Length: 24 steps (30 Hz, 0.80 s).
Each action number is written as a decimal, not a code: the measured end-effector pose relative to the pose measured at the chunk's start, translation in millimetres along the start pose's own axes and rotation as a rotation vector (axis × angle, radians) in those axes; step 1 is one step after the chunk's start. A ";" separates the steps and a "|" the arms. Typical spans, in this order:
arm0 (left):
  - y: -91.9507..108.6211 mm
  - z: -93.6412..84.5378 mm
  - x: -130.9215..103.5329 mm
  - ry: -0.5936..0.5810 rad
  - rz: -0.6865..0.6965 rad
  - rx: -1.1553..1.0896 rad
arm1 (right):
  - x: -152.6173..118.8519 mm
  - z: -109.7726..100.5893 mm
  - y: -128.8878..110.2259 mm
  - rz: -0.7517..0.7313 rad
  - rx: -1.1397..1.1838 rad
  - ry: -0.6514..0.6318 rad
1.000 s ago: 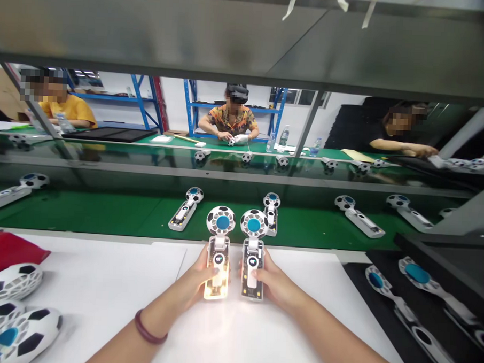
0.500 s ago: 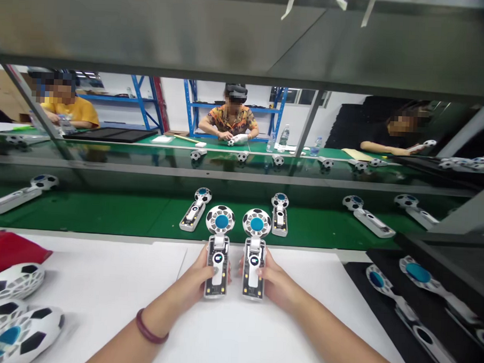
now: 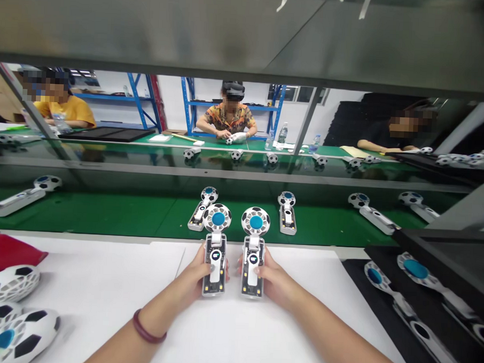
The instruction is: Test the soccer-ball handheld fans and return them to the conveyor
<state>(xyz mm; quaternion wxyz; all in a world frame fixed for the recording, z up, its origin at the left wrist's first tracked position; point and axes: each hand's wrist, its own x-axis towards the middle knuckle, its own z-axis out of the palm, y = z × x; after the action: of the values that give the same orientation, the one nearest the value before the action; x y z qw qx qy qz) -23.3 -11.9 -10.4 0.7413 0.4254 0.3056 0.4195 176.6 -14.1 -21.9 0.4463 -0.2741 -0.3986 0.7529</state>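
Two soccer-patterned devices are held upright side by side above the white table surface (image 3: 235,342). My left hand (image 3: 196,273) is wrapped round the handle of the left device (image 3: 214,281), its thumb on the front. The right device (image 3: 252,282) is gripped by my right hand (image 3: 273,276), with the thumb near its white strip. Each has a round head with a blue centre and a clear body showing dark circuitry and a small lit display. The two devices are a small gap apart.
Similar devices lie on the green conveyor (image 3: 116,213). White football-patterned shells (image 3: 35,335) and a red object (image 3: 10,254) are at left. A black tray (image 3: 375,294) with devices stands at right. Across the line, a person (image 3: 228,119) works; others sit either side.
Devices on the green conveyor have shifted slightly right relative to my hands. The view has moved a little. Both hands keep their hold.
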 end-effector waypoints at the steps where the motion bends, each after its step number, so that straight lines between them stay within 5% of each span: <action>1: 0.2 0.0 0.2 -0.003 -0.001 0.002 | 0.0 -0.4 0.5 -0.006 0.000 -0.004; 24: -2.1 -3.3 1.0 0.006 -0.026 0.028 | -1.0 -2.1 -1.0 -0.052 -0.114 -0.068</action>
<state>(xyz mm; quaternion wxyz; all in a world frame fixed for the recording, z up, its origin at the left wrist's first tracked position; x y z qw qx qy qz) -24.8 -10.4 -13.8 0.7398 0.4306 0.3192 0.4067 179.1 -14.0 -22.2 0.4355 -0.2627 -0.4628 0.7261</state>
